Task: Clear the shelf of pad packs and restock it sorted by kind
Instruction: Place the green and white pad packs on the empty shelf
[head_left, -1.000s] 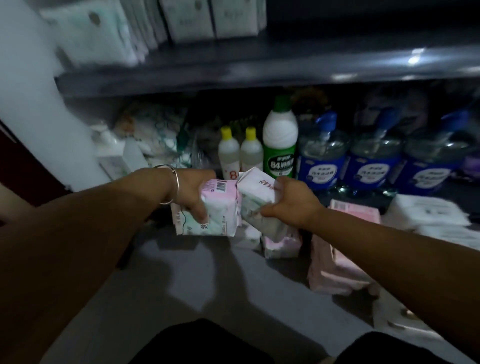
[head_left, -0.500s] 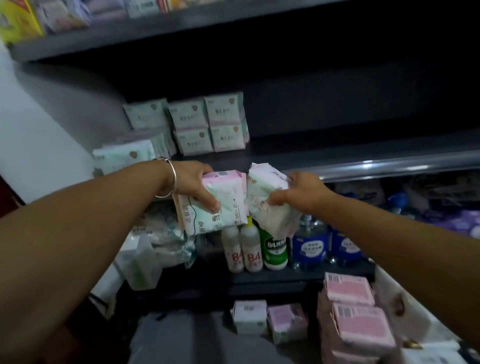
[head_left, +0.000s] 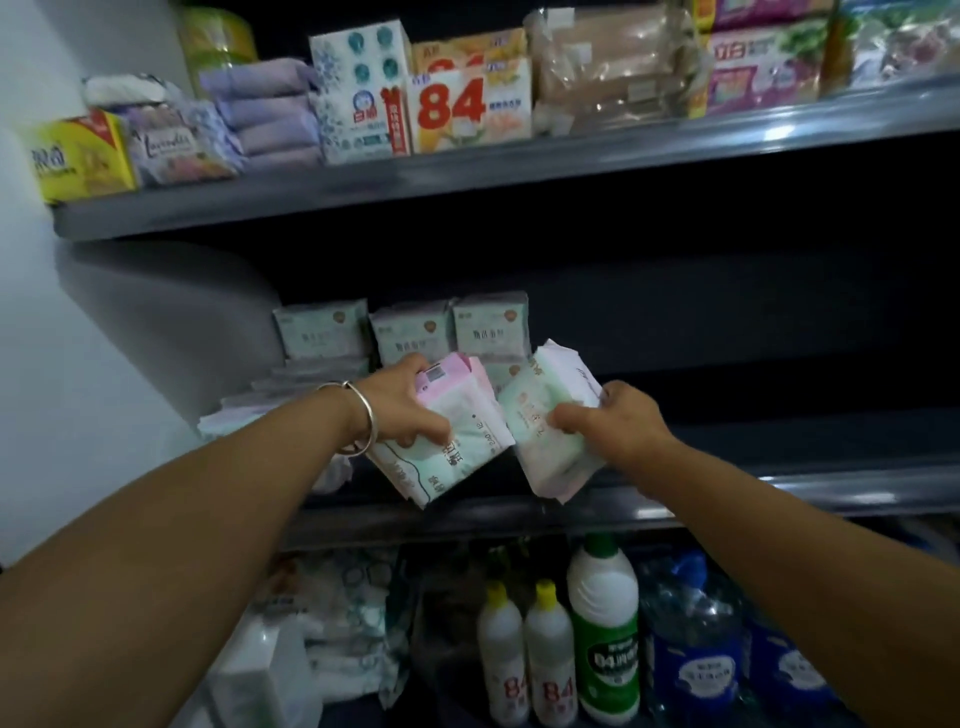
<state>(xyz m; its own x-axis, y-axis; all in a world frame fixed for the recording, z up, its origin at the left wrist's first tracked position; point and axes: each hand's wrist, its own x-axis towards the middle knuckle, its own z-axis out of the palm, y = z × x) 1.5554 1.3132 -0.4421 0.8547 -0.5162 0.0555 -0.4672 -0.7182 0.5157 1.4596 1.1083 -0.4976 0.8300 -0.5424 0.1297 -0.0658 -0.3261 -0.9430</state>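
Hands: left (head_left: 402, 400), right (head_left: 621, 426) grip pad packs (head_left: 452, 447); "84" box (head_left: 449, 106) above.

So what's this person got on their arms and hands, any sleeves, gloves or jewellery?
Both forearms are bare, with no sleeves in view and no gloves. The left hand has a thin, plain silver bangle round its wrist. The right hand and its wrist show no ring, watch or bracelet.

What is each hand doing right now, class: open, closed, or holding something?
Left hand: grips a pink and green pad pack.
Right hand: grips a green and white pad pack.
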